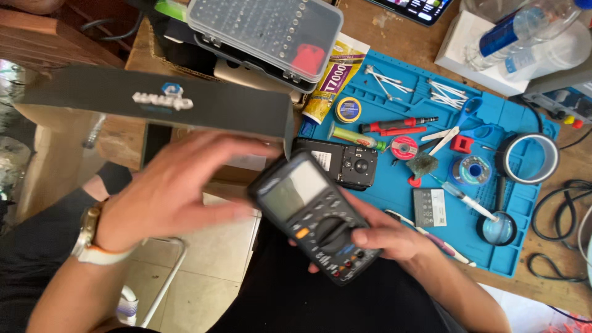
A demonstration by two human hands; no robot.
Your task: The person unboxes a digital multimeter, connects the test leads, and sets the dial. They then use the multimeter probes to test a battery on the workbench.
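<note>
Black and tilted, the digital multimeter (316,217) sat in the right hand (382,237), fingers wrapped beneath and thumb on its dial, above the lap by the desk (555,280) edge. The blurred left hand (176,191) hovered beside it, fingers spread wide, near a black cardboard box (160,102).

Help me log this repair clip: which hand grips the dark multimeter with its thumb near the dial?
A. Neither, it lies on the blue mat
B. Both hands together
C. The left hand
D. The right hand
D. The right hand wraps under the multimeter with its thumb by the rotary dial, while the blurred left hand hovers beside it, at most brushing its top edge, above the floor rather than the blue mat.
</note>
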